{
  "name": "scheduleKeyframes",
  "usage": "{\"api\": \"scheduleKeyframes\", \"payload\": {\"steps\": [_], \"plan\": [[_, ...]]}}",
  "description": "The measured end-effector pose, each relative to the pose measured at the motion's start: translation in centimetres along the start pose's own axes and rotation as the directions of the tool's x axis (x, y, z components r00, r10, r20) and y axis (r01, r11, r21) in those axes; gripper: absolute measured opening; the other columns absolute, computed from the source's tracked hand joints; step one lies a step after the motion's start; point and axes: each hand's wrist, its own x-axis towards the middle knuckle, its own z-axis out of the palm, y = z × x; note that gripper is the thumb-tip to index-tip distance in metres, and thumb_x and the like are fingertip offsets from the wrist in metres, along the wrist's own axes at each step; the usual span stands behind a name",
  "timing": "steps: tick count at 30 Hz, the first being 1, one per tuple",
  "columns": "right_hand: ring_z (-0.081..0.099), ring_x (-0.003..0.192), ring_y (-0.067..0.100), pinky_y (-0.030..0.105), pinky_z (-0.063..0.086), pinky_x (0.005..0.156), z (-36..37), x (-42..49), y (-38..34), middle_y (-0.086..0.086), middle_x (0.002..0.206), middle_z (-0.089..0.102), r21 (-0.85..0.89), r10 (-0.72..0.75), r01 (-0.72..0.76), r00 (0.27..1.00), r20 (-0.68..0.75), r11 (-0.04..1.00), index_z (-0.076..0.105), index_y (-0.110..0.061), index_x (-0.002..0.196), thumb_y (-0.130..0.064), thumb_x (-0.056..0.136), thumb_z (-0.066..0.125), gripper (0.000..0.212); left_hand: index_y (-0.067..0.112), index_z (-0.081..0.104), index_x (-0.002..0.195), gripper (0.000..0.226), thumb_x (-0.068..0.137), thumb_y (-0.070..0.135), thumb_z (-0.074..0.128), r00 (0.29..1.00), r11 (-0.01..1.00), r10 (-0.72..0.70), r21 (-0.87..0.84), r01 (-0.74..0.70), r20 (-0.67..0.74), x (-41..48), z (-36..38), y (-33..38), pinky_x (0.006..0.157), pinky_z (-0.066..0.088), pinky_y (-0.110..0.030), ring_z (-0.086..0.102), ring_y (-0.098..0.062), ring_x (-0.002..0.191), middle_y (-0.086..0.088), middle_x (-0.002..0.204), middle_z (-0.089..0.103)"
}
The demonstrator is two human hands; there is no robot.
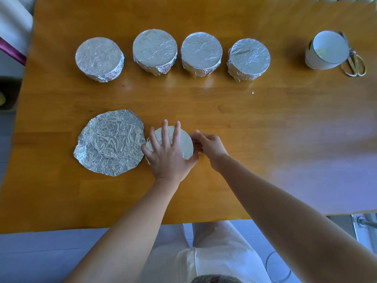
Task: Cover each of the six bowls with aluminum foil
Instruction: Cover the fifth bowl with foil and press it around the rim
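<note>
Several foil-covered bowls stand in a row at the back, from the leftmost one [99, 59] to the rightmost one [249, 59]. A bare white bowl [326, 50] stands at the far right. In front of me is a foil-topped bowl [184, 142]. My left hand [168, 152] lies flat on its top with fingers spread. My right hand [208, 145] pinches the foil at the bowl's right side with curled fingers. A loose round foil sheet [111, 142] lies flat just left of that bowl.
Gold scissors [356, 65] lie behind and right of the bare bowl. The wooden table [265, 123] ends near my body; its left edge runs close to the loose sheet. A white and purple object [12, 37] stands off the table's left.
</note>
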Motion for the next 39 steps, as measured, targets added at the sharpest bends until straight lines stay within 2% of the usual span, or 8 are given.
{"api": "scheduleKeyframes", "payload": {"steps": [7,13,16,19,25,29,36,39], "plan": [[0.062,0.077,0.009,0.018,0.048,0.066,-0.9,-0.9,-0.1,-0.002,0.087,0.069,-0.094,-0.054,0.061,0.995,0.08,0.994,0.07,-0.004,0.109,-0.004,0.089,0.065,0.021,0.024,0.007,0.159,0.132,0.051,0.098,0.025,0.997,0.99,-0.077,-0.113,0.079,0.021,-0.1,-0.7,0.4,0.099,0.03,-0.057,0.017,-0.039,0.147,-0.008,0.165,0.014],[0.061,0.081,0.003,0.008,0.044,0.061,0.3,-0.2,-1.3,-0.003,0.092,0.069,-0.18,-0.084,0.098,0.993,0.087,0.979,0.071,-0.011,0.11,-0.007,0.092,0.062,0.021,0.014,0.005,0.158,0.139,0.053,0.102,0.026,0.994,0.98,-0.103,-0.169,0.108,0.035,-1.1,-1.3,-0.8,0.108,0.023,-0.061,0.017,-0.037,0.148,-0.013,0.164,0.017],[0.062,0.088,0.009,0.014,0.047,0.07,0.9,0.3,-1.4,-0.001,0.095,0.069,-0.193,-0.1,0.115,0.991,0.088,0.974,0.07,-0.01,0.111,-0.009,0.093,0.062,0.02,0.014,0.007,0.159,0.136,0.056,0.101,0.028,0.993,0.975,-0.115,-0.191,0.116,0.016,-1.6,-1.2,-1.4,0.112,0.014,-0.067,0.01,-0.041,0.15,-0.017,0.164,0.015],[0.062,0.092,0.014,0.019,0.049,0.077,1.2,0.5,-1.1,0.003,0.099,0.069,-0.195,-0.105,0.117,0.992,0.071,0.974,0.069,-0.006,0.114,-0.012,0.093,0.063,0.023,0.031,-0.005,0.158,0.124,0.06,0.099,0.026,0.998,0.984,-0.051,-0.172,0.054,0.021,-1.7,-0.9,-1.7,0.11,0.01,-0.072,0.001,-0.044,0.15,-0.012,0.166,0.001],[0.066,0.086,0.017,0.022,0.052,0.076,0.0,0.5,0.1,0.01,0.099,0.07,-0.057,-0.093,0.104,0.981,0.17,0.993,0.068,-0.002,0.111,-0.004,0.097,0.046,0.026,0.043,0.005,0.156,0.098,0.073,0.087,0.03,1.0,0.999,0.025,-0.043,-0.025,-0.006,-1.4,0.0,-1.8,0.101,0.033,-0.06,0.015,-0.043,0.147,-0.003,0.165,0.008],[0.068,0.086,0.018,0.026,0.054,0.081,-0.7,0.8,1.1,0.011,0.099,0.072,-0.049,-0.127,0.14,0.97,0.208,0.989,0.068,0.0,0.113,-0.005,0.096,0.058,0.021,0.044,0.003,0.156,0.097,0.073,0.085,0.032,0.999,0.999,0.049,-0.02,-0.049,-0.016,-1.2,0.2,-2.0,0.098,0.033,-0.056,0.016,-0.042,0.146,-0.002,0.165,0.008],[0.064,0.081,0.02,0.038,0.053,0.086,-0.8,1.9,1.1,0.017,0.095,0.073,-0.279,-0.183,0.209,0.976,0.118,0.937,0.072,-0.002,0.097,-0.014,0.092,0.065,0.015,0.044,0.009,0.156,0.094,0.073,0.083,0.033,0.997,0.997,0.077,-0.004,-0.077,-0.032,-1.0,0.2,-2.2,0.096,0.034,-0.054,0.021,-0.041,0.143,-0.002,0.164,0.013],[0.058,0.07,0.009,0.029,0.05,0.076,-0.7,1.9,0.6,0.002,0.081,0.069,-0.367,-0.207,0.244,0.969,0.137,0.898,0.07,-0.005,0.092,-0.011,0.091,0.065,0.008,0.044,0.009,0.156,0.093,0.074,0.082,0.032,0.997,0.997,0.077,-0.007,-0.077,-0.029,-1.0,0.1,-2.1,0.096,0.035,-0.055,0.021,-0.041,0.143,-0.002,0.164,0.012]]}}
